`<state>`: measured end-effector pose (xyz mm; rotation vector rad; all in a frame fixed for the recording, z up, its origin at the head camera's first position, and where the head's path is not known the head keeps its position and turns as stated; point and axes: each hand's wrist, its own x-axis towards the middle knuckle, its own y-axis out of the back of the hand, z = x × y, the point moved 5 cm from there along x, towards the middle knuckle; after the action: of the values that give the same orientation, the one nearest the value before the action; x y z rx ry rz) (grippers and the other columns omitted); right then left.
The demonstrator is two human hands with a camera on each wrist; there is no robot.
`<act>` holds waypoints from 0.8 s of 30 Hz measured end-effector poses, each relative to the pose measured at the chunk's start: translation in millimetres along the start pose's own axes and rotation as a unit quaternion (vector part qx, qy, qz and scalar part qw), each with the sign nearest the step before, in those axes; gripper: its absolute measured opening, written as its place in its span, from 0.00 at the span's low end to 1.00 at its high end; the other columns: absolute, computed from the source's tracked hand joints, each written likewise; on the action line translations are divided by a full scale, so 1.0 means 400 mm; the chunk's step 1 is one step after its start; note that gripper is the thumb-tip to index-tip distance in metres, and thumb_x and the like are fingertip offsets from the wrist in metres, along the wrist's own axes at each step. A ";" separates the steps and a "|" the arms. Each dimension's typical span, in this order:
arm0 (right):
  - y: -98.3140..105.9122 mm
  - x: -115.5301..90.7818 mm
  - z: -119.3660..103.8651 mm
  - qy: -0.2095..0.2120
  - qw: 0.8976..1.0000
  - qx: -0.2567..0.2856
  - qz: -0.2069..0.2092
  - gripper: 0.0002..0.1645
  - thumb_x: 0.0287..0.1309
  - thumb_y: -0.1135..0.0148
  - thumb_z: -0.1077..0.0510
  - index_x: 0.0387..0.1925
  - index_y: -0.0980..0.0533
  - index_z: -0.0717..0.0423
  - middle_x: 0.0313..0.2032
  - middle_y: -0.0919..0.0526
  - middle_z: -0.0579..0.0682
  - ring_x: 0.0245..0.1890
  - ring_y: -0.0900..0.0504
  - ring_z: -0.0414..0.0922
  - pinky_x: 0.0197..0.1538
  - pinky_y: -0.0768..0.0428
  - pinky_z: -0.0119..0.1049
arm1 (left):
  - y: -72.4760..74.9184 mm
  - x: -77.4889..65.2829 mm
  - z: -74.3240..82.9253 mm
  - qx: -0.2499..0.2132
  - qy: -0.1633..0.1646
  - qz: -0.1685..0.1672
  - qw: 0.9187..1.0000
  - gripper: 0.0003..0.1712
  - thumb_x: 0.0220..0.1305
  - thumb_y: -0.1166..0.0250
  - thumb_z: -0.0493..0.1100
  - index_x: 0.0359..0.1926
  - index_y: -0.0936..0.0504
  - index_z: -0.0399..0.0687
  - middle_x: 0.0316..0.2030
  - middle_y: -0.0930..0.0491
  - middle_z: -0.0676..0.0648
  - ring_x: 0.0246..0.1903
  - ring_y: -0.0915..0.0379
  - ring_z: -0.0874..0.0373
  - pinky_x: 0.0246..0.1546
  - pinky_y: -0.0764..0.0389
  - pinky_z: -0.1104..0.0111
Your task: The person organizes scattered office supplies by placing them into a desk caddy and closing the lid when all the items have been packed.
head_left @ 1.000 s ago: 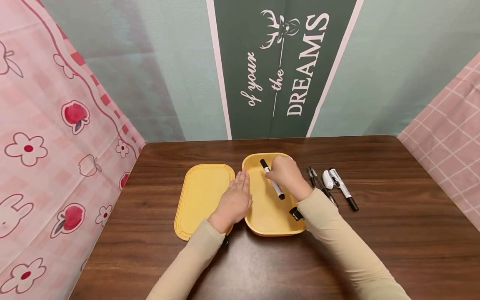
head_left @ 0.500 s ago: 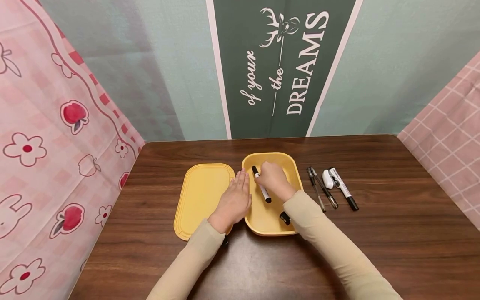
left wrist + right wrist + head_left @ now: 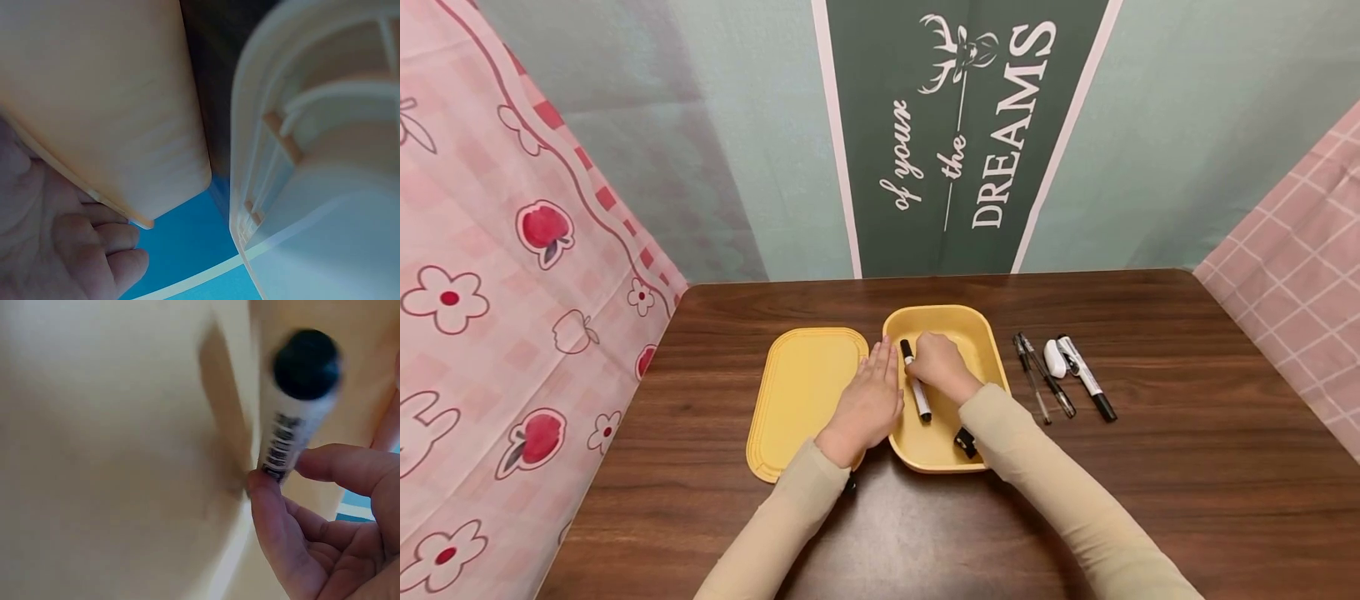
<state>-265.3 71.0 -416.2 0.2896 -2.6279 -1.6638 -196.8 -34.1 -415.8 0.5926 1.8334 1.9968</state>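
Observation:
A white marker with black ends (image 3: 921,402) is pinched between the thumb and fingers of my right hand (image 3: 938,364). It lies lengthwise inside the yellow box (image 3: 973,317), close to the left wall. In the right wrist view the marker (image 3: 290,428) stands just off the box floor, its shadow beside it. My left hand (image 3: 868,408) rests along the box's left rim with straight fingers; the left wrist view has these fingers (image 3: 119,240) against the rim's outer side. A small black object (image 3: 966,442) sits in the box, partly hidden by the right sleeve.
The yellow lid (image 3: 808,400) lies left of the box, partly under the left hand. Right of the box are two pens (image 3: 1048,379), a white rounded object (image 3: 1055,358) and another marker (image 3: 1088,379). Curtains hang around the wooden table (image 3: 1187,400).
My right hand has carried the marker leftward and slightly toward me inside the box, to near its left wall. The left hand has stayed on the rim.

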 end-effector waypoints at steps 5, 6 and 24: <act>-0.012 0.007 0.011 -0.003 1.000 0.006 -0.007 0.15 0.40 0.37 0.65 0.09 0.32 0.53 0.08 0.32 0.46 0.12 0.32 0.42 0.18 0.35 0.30 | 0.000 -0.002 0.000 -0.001 -0.002 0.009 1.000 0.33 0.71 0.54 0.44 0.68 0.48 0.24 0.69 0.54 0.29 0.69 0.54 0.41 0.66 0.45 0.55; -0.013 0.008 0.013 -0.005 1.000 0.008 -0.010 0.14 0.40 0.37 0.65 0.09 0.31 0.53 0.09 0.30 0.46 0.12 0.31 0.42 0.18 0.33 0.30 | 0.000 -0.002 0.000 -0.001 -0.001 0.009 1.000 0.33 0.71 0.54 0.44 0.68 0.48 0.24 0.69 0.54 0.29 0.69 0.55 0.41 0.66 0.45 0.55; -0.025 0.002 0.014 -0.009 0.999 0.031 -0.037 0.12 0.46 0.38 0.64 0.12 0.26 0.57 0.08 0.26 0.46 0.09 0.27 0.39 0.17 0.31 0.29 | -0.002 -0.003 0.000 -0.001 0.000 0.008 1.000 0.33 0.72 0.54 0.43 0.68 0.49 0.24 0.70 0.56 0.30 0.69 0.56 0.41 0.67 0.46 0.55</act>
<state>-265.3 71.6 -427.5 0.3814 -2.7165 -1.6157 -195.8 -34.7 -416.5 0.6088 1.8323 2.0093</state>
